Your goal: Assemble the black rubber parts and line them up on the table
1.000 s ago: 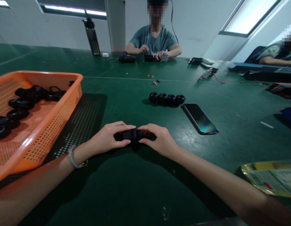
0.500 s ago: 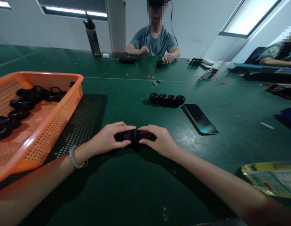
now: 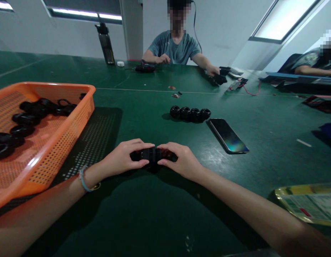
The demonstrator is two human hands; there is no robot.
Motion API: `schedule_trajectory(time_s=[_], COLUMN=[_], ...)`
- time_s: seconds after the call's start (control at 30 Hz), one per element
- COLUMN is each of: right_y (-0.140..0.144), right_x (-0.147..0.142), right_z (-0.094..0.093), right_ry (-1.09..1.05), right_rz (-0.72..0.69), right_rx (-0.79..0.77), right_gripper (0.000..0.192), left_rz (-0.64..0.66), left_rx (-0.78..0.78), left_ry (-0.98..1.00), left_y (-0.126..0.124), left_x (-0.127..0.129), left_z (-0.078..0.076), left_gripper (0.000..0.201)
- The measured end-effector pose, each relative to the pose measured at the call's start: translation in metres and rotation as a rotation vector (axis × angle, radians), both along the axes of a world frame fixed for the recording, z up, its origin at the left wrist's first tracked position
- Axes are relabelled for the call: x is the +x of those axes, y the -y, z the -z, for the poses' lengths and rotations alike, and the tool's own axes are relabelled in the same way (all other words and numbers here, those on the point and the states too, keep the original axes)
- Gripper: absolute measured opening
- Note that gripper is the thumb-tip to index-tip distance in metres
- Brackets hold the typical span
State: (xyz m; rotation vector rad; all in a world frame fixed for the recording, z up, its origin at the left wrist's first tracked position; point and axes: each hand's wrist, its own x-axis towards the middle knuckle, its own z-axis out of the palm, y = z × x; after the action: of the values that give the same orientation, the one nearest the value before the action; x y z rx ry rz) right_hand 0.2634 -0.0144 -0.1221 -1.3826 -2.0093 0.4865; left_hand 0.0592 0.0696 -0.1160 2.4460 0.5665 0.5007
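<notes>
A small black cylindrical part [image 3: 151,154] rests low over the green table [image 3: 154,214], pinched from both ends. My left hand [image 3: 122,157] grips its left end with thumb and fingers. My right hand [image 3: 181,160] grips its right end the same way. The middle of the part shows between my fingertips; its ends are hidden by my fingers. A row of several similar black ring-shaped parts [image 3: 190,113] stands farther out on the table.
An orange perforated basket [image 3: 60,139] with several black parts sits at the left. A phone [image 3: 226,135] lies right of the row. A yellow-edged packet [image 3: 307,204] is at the lower right. A person sits across the table, another at the far right; a bottle [image 3: 105,43] stands at the back.
My hands and the black part have stayed in place. The person across the table has reached an arm out to my right, toward dark items there.
</notes>
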Motion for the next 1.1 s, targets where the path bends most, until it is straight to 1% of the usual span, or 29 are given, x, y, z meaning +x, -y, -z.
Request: schedule_trajectory(time_s=[0.1, 0.27, 0.43, 0.6, 1.1], right_y=[0.0006, 0.0004, 0.0002, -0.0003, -0.0008], right_x=[0.0001, 0.0001, -0.0004, 0.0001, 0.0006], right_z=[0.0001, 0.0011, 0.0019, 0.0040, 0.0036], right_ry=[0.014, 0.006, -0.026, -0.035, -0.012], right_rz=[-0.007, -0.002, 0.033, 0.020, 0.010], right_rx=[0.018, 0.052, 0.014, 0.020, 0.033], right_gripper=[0.031, 0.028, 0.034, 0.029, 0.027], left_rz=[0.004, 0.009, 0.010, 0.003, 0.014], left_rx=[0.005, 0.009, 0.010, 0.017, 0.017], left_ry=[0.011, 0.005, -0.003, -0.013, 0.015], left_y=[0.0001, -0.0001, -0.0005, -0.0003, 0.0007], left_x=[-0.0004, -0.0007, 0.0004, 0.0003, -0.0002], left_z=[0.0000, -0.0002, -0.0005, -0.0001, 0.0007], left_gripper=[0.039, 0.039, 0.039, 0.040, 0.040])
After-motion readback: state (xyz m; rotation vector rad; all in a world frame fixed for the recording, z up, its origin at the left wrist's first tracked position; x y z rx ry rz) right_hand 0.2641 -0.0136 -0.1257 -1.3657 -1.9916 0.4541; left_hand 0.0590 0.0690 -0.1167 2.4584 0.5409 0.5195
